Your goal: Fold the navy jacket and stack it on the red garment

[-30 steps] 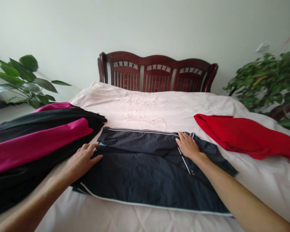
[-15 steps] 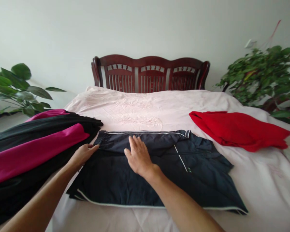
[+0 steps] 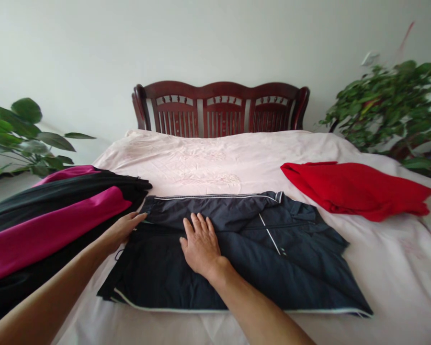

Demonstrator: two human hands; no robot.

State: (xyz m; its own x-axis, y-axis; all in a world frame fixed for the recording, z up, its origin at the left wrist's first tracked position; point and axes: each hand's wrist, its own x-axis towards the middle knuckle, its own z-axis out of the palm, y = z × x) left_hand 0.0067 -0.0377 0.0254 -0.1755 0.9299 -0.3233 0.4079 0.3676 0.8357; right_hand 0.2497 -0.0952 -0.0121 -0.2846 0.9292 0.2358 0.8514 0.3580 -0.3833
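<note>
A dark navy jacket with thin white piping lies folded flat on the pale pink bedspread. My right hand rests flat on its left half, palm down with the fingers together and stretched out. My left hand lies at the jacket's left edge, fingers extended and touching the cloth next to a black and magenta garment. Neither hand grips anything.
A red garment lies bunched on the right side of the bed. A dark wooden headboard stands at the far end against the wall. Leafy plants stand at the left and at the right.
My right hand has slid from the jacket's right part across to its left half and now lies a little nearer to me. My left hand has stayed at the left edge.
</note>
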